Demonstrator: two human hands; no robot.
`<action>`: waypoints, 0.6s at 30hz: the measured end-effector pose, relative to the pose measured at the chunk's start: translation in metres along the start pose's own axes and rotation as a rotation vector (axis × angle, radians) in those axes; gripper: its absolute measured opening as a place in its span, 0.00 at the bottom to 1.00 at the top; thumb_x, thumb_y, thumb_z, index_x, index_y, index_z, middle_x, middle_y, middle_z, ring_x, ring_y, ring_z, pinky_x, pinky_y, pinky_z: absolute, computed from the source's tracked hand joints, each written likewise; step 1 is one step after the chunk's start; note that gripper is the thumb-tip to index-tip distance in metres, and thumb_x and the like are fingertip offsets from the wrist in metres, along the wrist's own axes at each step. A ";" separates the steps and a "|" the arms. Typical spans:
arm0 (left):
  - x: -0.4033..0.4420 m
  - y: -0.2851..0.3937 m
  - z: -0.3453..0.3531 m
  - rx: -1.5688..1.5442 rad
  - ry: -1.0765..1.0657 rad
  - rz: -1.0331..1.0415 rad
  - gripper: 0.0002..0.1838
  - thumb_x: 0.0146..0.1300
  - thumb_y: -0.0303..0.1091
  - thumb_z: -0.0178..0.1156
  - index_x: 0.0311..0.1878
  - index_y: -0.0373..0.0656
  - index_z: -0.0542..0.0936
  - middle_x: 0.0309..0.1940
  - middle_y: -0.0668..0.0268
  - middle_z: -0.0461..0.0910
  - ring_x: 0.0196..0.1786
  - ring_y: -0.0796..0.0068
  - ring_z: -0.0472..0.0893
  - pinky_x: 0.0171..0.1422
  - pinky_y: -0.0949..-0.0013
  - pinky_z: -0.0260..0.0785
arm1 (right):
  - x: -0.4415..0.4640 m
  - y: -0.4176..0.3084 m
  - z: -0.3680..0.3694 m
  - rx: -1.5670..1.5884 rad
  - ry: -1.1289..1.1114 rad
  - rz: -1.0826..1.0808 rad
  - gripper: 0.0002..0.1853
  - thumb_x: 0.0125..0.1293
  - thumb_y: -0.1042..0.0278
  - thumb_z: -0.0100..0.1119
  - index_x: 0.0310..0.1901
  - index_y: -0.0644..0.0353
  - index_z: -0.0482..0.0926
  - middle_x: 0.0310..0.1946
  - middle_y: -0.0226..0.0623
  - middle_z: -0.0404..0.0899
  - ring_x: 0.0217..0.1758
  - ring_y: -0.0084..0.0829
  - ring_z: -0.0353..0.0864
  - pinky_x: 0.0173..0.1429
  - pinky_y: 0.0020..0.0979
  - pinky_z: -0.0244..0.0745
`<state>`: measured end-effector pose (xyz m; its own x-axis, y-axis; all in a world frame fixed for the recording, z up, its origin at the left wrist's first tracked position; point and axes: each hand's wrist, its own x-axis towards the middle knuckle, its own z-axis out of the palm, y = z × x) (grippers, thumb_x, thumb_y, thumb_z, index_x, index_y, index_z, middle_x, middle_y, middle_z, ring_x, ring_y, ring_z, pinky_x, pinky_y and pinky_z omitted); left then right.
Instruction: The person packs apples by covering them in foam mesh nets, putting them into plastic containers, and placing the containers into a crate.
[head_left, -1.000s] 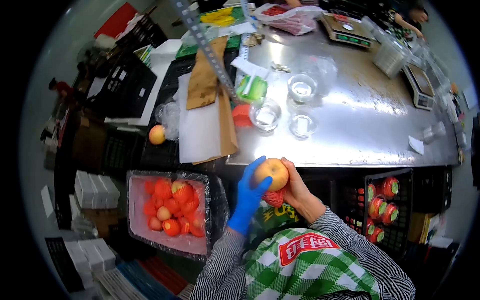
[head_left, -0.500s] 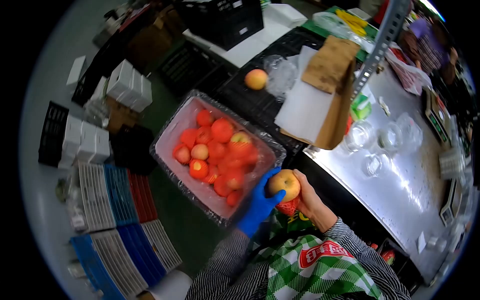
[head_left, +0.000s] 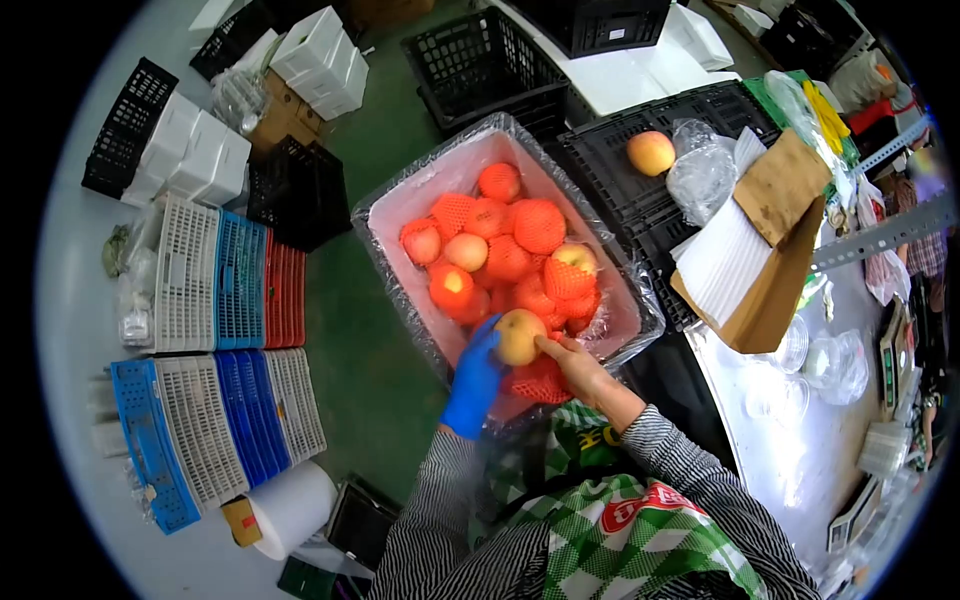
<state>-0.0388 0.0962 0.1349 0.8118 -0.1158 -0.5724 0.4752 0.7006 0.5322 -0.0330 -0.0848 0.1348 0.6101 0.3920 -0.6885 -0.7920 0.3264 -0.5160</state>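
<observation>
A yellowish apple (head_left: 521,337) is gripped between my two hands over the near end of a lined crate (head_left: 395,275). My left hand (head_left: 473,388), in a blue glove, is closed against the apple's left side. My bare right hand (head_left: 588,378) pinches at its right side. Below the apple shows a red foam net (head_left: 541,383); whether it is still around the fruit's underside I cannot tell. Inside the crate lie several apples in red foam nets (head_left: 538,226), and one paler apple (head_left: 466,252) shows among them.
Another apple (head_left: 651,153) sits on a black crate lid (head_left: 615,150) beside a clear plastic bag (head_left: 698,172). An open cardboard box (head_left: 765,290) stands at the metal table (head_left: 745,400). Stacked plastic baskets (head_left: 185,280) and a white roll (head_left: 292,508) are on the left.
My hands have brought the apple from beside the crate's right edge to over its near end. The head view has turned, so the surroundings appear shifted.
</observation>
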 end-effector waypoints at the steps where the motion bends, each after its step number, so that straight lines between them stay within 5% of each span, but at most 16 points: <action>1: 0.008 -0.001 -0.007 -0.024 0.050 -0.007 0.27 0.63 0.34 0.58 0.65 0.37 0.69 0.60 0.59 0.72 0.62 0.64 0.73 0.65 0.63 0.68 | 0.003 0.000 0.001 -0.111 0.016 -0.038 0.25 0.74 0.60 0.50 0.64 0.71 0.66 0.59 0.43 0.73 0.60 0.33 0.74 0.63 0.32 0.70; 6: 0.059 -0.017 -0.035 -0.133 0.309 -0.008 0.22 0.63 0.35 0.59 0.59 0.36 0.74 0.53 0.60 0.77 0.56 0.67 0.77 0.61 0.66 0.70 | 0.016 0.004 -0.015 -0.780 0.173 -0.319 0.20 0.71 0.68 0.52 0.60 0.69 0.72 0.47 0.46 0.81 0.52 0.32 0.79 0.58 0.29 0.73; 9: 0.067 -0.016 -0.022 -0.119 0.311 0.085 0.21 0.63 0.37 0.59 0.56 0.35 0.76 0.49 0.62 0.79 0.53 0.68 0.78 0.60 0.67 0.70 | 0.005 -0.009 -0.008 -0.964 0.060 -0.371 0.19 0.68 0.68 0.56 0.56 0.69 0.74 0.42 0.50 0.83 0.46 0.35 0.83 0.53 0.32 0.75; 12: 0.069 -0.019 -0.020 -0.084 0.371 0.099 0.22 0.62 0.41 0.60 0.56 0.38 0.75 0.48 0.63 0.79 0.50 0.68 0.79 0.56 0.66 0.71 | -0.004 -0.012 0.004 -0.999 0.031 -0.385 0.15 0.62 0.68 0.58 0.49 0.65 0.77 0.37 0.57 0.81 0.44 0.53 0.81 0.49 0.41 0.76; 16: 0.067 -0.016 -0.028 0.029 0.528 0.002 0.25 0.59 0.44 0.61 0.57 0.41 0.74 0.48 0.61 0.78 0.49 0.65 0.78 0.54 0.62 0.71 | 0.001 -0.008 0.003 -0.994 -0.088 -0.355 0.13 0.60 0.72 0.61 0.46 0.66 0.79 0.37 0.50 0.83 0.40 0.42 0.85 0.46 0.35 0.78; 18: 0.078 -0.024 -0.047 0.112 0.599 0.037 0.30 0.56 0.48 0.63 0.59 0.43 0.73 0.50 0.58 0.77 0.53 0.59 0.77 0.57 0.56 0.68 | -0.005 -0.015 0.004 -0.997 -0.054 -0.373 0.13 0.57 0.71 0.61 0.45 0.63 0.79 0.36 0.50 0.83 0.39 0.47 0.84 0.46 0.39 0.78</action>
<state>-0.0031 0.1031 0.0484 0.5121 0.3459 -0.7862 0.5095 0.6146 0.6023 -0.0242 -0.0882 0.1477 0.7986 0.4581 -0.3903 -0.2009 -0.4084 -0.8904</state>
